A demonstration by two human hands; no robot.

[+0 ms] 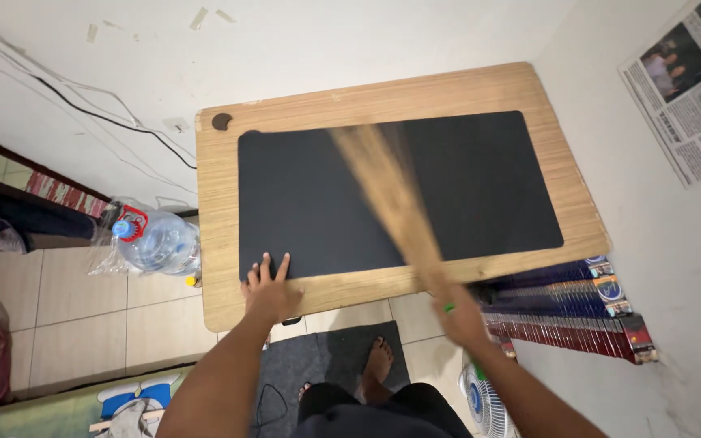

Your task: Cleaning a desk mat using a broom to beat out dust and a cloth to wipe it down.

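Lying on the tiled floor (66,300) at nine o'clock of the desk (383,97), a big water jug (160,243) in a plastic bag looks nearly empty. Left hand (269,290) presses flat, fingers spread, on the black mat (326,195) edge. Right hand (458,312) is closed around a blurred stick broom (383,186), bristles fanning toward eleven o'clock over the mat. Stacked books (569,304) sit by the wall at three o'clock.

You've got one wooden desk (383,97) with one black mat (326,195) on it, and one straw broom (387,195). One water jug (158,242), one fan (484,405), and two hands: left hand (269,294), right hand (458,316).
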